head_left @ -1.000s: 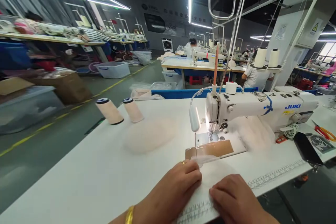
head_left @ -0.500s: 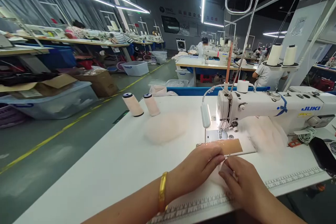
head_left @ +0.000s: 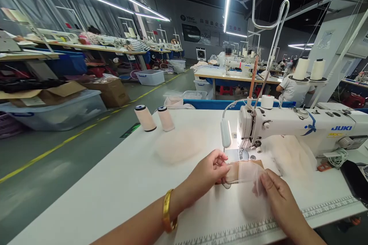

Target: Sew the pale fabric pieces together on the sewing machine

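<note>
A thin, see-through pale fabric piece (head_left: 250, 195) is stretched between my hands in front of the sewing machine (head_left: 287, 122). My right hand (head_left: 280, 197) grips its right side, thumb on top, with fingers showing faintly through it. At the fabric's left edge, my left hand (head_left: 208, 168) is closed with thumb and fingertips pinched together. Behind the fabric, a tan strip (head_left: 233, 171) lies on the machine bed just before the presser foot (head_left: 242, 155). A gold bangle (head_left: 167, 210) circles my left wrist.
Sheer pale fabric (head_left: 178, 145) lies left of the machine, near two thread cones (head_left: 145, 118). More sheer fabric (head_left: 293, 157) is bunched under the machine arm. A printed ruler strip (head_left: 247, 233) follows the front edge. A black object (head_left: 355, 178) sits at right.
My hands have moved apart, the left going left and the right going right. The sheer fabric, bunched between them before, is now spread open.
</note>
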A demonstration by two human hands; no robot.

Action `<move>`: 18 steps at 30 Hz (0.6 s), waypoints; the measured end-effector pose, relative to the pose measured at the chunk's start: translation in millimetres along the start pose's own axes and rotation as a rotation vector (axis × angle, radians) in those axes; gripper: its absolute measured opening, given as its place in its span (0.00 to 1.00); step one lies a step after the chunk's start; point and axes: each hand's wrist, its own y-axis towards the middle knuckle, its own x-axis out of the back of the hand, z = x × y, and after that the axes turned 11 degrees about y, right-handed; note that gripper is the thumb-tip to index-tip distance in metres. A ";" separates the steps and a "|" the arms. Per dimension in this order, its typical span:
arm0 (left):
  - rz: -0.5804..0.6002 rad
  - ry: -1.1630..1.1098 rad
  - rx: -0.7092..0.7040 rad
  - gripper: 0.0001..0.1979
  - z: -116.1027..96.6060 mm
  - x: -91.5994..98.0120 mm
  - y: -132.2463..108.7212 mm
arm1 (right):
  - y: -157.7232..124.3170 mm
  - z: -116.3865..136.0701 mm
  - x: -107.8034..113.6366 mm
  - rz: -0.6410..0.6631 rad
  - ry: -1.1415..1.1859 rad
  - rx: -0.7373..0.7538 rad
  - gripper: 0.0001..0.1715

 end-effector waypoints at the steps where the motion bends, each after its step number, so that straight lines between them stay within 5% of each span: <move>1: 0.037 -0.020 0.016 0.25 -3.6 -3.6 -2.7 | -0.6 0.7 -1.7 -0.003 -0.040 0.033 0.33; 6: 0.289 -0.092 -0.075 0.22 -18.2 -26.1 -16.4 | -4.4 5.1 -13.9 0.130 -0.146 0.144 0.32; 9: 0.300 -0.119 -0.095 0.17 -15.3 -25.1 -16.9 | -6.7 5.4 -11.2 0.079 -0.152 0.173 0.32; 12: 0.311 -0.122 0.041 0.16 -7.7 -8.2 -13.6 | -8.7 3.4 0.0 0.026 -0.109 0.095 0.34; 15: 0.325 -0.109 0.142 0.18 -3.7 8.4 -8.2 | -11.0 1.6 4.4 0.082 -0.024 0.002 0.36; 18: 0.251 -0.011 0.096 0.24 -3.9 9.8 0.9 | -12.6 -0.8 -2.1 0.104 0.050 -0.055 0.37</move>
